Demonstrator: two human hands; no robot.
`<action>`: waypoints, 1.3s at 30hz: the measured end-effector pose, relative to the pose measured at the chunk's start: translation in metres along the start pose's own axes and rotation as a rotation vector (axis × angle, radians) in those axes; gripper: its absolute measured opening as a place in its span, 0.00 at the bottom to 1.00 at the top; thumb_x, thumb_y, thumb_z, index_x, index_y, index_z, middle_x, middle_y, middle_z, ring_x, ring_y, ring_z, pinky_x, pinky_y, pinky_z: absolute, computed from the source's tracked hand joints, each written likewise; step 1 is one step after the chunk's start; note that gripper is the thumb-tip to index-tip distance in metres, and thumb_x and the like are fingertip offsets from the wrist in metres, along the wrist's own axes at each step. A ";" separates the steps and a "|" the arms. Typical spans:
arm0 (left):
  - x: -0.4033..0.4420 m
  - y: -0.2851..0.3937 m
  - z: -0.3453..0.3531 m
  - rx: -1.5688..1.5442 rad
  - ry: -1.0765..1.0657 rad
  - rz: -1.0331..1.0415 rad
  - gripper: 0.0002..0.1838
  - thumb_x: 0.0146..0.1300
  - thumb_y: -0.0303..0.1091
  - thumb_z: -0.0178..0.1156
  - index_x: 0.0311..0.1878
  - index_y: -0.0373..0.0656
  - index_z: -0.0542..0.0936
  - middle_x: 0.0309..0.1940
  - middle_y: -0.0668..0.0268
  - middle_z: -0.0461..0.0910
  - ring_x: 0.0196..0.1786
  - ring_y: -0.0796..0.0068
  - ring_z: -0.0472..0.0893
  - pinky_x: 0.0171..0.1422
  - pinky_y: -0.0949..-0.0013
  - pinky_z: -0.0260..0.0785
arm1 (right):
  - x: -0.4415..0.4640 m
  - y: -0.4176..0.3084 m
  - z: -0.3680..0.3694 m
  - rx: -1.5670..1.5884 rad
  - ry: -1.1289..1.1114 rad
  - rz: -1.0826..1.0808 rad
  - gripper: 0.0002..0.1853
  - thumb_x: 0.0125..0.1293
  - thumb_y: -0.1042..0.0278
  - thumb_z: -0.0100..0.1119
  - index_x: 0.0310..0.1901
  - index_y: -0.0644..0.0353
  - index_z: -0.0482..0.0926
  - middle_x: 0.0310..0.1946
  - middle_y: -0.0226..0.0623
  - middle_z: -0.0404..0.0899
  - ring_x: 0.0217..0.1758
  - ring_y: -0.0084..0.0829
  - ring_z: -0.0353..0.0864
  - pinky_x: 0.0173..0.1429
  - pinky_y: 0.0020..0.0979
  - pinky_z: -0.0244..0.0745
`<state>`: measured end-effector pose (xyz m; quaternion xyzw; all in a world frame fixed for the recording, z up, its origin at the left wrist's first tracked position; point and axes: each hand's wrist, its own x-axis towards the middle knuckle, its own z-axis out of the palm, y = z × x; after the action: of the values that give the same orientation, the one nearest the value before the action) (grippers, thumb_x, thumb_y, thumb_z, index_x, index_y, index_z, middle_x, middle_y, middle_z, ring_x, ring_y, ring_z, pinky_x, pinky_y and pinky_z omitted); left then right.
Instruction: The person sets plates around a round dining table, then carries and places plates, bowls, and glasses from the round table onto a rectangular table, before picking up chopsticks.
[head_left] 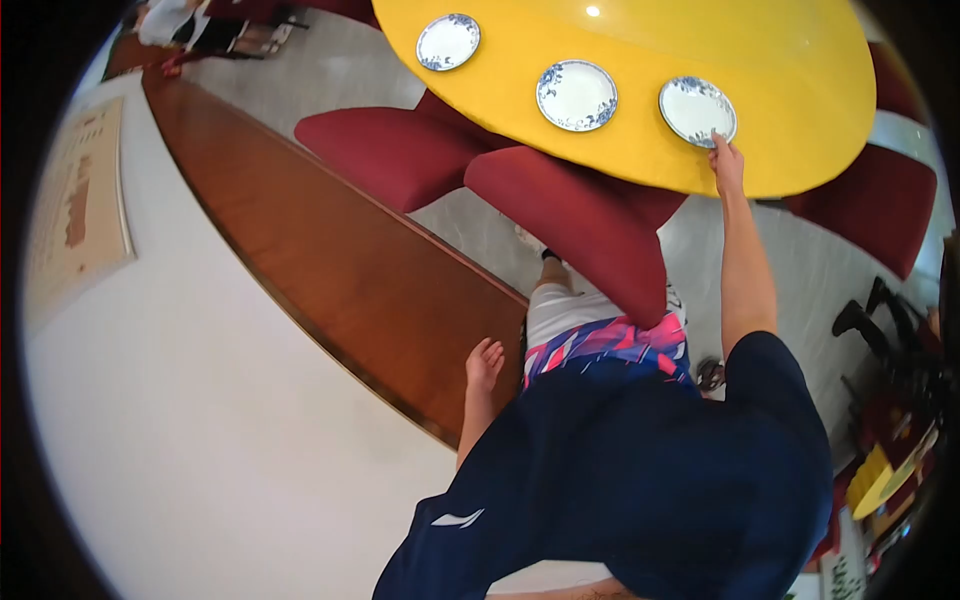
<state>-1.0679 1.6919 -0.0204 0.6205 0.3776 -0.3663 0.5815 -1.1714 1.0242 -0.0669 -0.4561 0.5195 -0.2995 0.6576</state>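
Observation:
My right hand (727, 163) reaches out over the round table and grips the near rim of a white plate (697, 110) with a blue floral border. That plate lies at or just above the yellow tablecloth (640, 165); I cannot tell whether it rests fully. To its left is a second matching plate (577, 95), and farther left a third plate (448, 42) sits near the table's edge. My left hand (485, 362) hangs low by my side with loosely bent fingers apart, holding nothing, near the brown wooden panel.
Dark red chairs (570, 215) stand between me and the table, with another red chair (865, 205) at the right. Brown wood panelling (330, 240) runs along the white wall (200, 400) on my left. Other people's legs (880, 320) show at the right edge.

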 end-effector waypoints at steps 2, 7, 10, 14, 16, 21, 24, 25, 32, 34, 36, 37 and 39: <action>0.021 0.013 0.000 0.042 -0.006 -0.055 0.20 0.68 0.42 0.49 0.59 0.44 0.70 0.47 0.60 0.80 0.42 0.71 0.79 0.47 0.67 0.72 | -0.006 -0.002 0.013 0.001 0.008 0.049 0.15 0.60 0.58 0.63 0.27 0.60 0.73 0.15 0.27 0.67 0.14 0.17 0.61 0.18 0.21 0.51; 0.064 0.090 -0.013 0.012 -0.096 0.003 0.18 0.68 0.43 0.51 0.56 0.44 0.72 0.45 0.60 0.80 0.43 0.72 0.79 0.47 0.68 0.71 | -0.036 -0.018 0.064 -0.026 -0.045 0.024 0.14 0.60 0.59 0.64 0.27 0.59 0.73 0.15 0.27 0.67 0.13 0.16 0.60 0.17 0.20 0.51; 0.060 0.132 -0.014 0.015 -0.129 0.130 0.19 0.69 0.44 0.50 0.57 0.43 0.72 0.47 0.60 0.80 0.46 0.72 0.78 0.49 0.68 0.70 | -0.016 -0.021 0.095 -0.083 -0.165 0.045 0.14 0.60 0.58 0.63 0.27 0.59 0.73 0.15 0.26 0.67 0.13 0.16 0.60 0.17 0.20 0.51; 0.056 0.157 -0.056 0.004 -0.090 0.226 0.20 0.69 0.44 0.50 0.58 0.42 0.72 0.48 0.59 0.80 0.48 0.71 0.79 0.50 0.69 0.70 | -0.003 -0.021 0.121 -0.272 -0.261 0.084 0.15 0.61 0.57 0.62 0.29 0.61 0.75 0.17 0.29 0.70 0.15 0.16 0.62 0.19 0.20 0.56; 0.063 0.145 -0.082 0.048 0.067 0.177 0.19 0.68 0.44 0.50 0.56 0.42 0.73 0.46 0.60 0.80 0.45 0.71 0.80 0.48 0.68 0.72 | 0.007 -0.025 0.133 -0.345 -0.270 0.091 0.15 0.61 0.56 0.62 0.30 0.61 0.75 0.17 0.28 0.71 0.15 0.16 0.63 0.20 0.20 0.57; 0.163 0.025 -0.214 0.286 0.106 0.012 0.15 0.68 0.43 0.50 0.51 0.45 0.75 0.43 0.62 0.81 0.39 0.73 0.81 0.42 0.68 0.73 | 0.013 -0.019 0.158 -0.417 -0.306 0.132 0.16 0.63 0.54 0.60 0.30 0.60 0.75 0.16 0.27 0.69 0.15 0.16 0.63 0.20 0.18 0.57; 0.163 0.022 -0.202 0.173 0.080 -0.075 0.15 0.68 0.43 0.50 0.52 0.45 0.75 0.43 0.62 0.81 0.40 0.73 0.81 0.43 0.68 0.73 | 0.019 -0.028 0.162 -0.514 -0.355 0.197 0.17 0.63 0.53 0.61 0.31 0.60 0.76 0.17 0.29 0.72 0.16 0.17 0.66 0.21 0.19 0.61; 0.163 0.029 -0.197 0.160 0.071 -0.087 0.15 0.68 0.43 0.50 0.52 0.45 0.75 0.43 0.62 0.81 0.40 0.73 0.81 0.43 0.68 0.73 | 0.025 -0.028 0.163 -0.579 -0.375 0.252 0.17 0.62 0.52 0.62 0.31 0.61 0.77 0.18 0.30 0.73 0.17 0.18 0.68 0.22 0.20 0.64; 0.156 0.152 -0.140 0.252 0.001 -0.034 0.15 0.69 0.43 0.50 0.52 0.46 0.75 0.43 0.62 0.81 0.40 0.74 0.81 0.43 0.69 0.72 | 0.047 -0.043 0.168 -0.893 -0.454 0.386 0.21 0.65 0.47 0.55 0.34 0.62 0.77 0.19 0.36 0.77 0.16 0.24 0.76 0.19 0.24 0.67; 0.149 0.201 -0.117 0.312 -0.010 -0.013 0.15 0.69 0.43 0.49 0.52 0.46 0.75 0.43 0.62 0.81 0.40 0.74 0.81 0.43 0.69 0.72 | 0.043 -0.041 0.174 -0.888 -0.423 0.395 0.22 0.65 0.47 0.55 0.34 0.62 0.77 0.19 0.37 0.77 0.17 0.25 0.77 0.19 0.24 0.67; 0.144 0.253 -0.095 0.367 -0.014 0.012 0.15 0.69 0.43 0.49 0.52 0.46 0.75 0.43 0.62 0.81 0.41 0.74 0.80 0.43 0.69 0.72 | 0.032 -0.049 0.177 -0.900 -0.385 0.410 0.22 0.65 0.46 0.55 0.33 0.62 0.77 0.20 0.38 0.78 0.18 0.26 0.78 0.18 0.25 0.68; 0.143 0.280 -0.085 0.378 -0.017 0.036 0.15 0.69 0.43 0.49 0.52 0.46 0.75 0.43 0.62 0.81 0.41 0.74 0.80 0.44 0.69 0.72 | 0.024 -0.064 0.179 -0.986 -0.302 0.390 0.22 0.64 0.46 0.55 0.35 0.63 0.77 0.20 0.38 0.78 0.19 0.27 0.79 0.19 0.25 0.69; 0.143 0.329 -0.071 0.400 -0.012 0.088 0.15 0.69 0.43 0.49 0.53 0.46 0.74 0.44 0.62 0.81 0.41 0.74 0.80 0.44 0.69 0.72 | 0.008 -0.074 0.194 -1.059 -0.236 0.393 0.23 0.64 0.46 0.55 0.37 0.63 0.77 0.20 0.38 0.78 0.19 0.27 0.80 0.20 0.25 0.70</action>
<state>-0.7090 1.7560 0.0020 0.7373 0.2663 -0.4123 0.4642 -0.9779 1.0433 0.0056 -0.6483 0.5968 0.1819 0.4364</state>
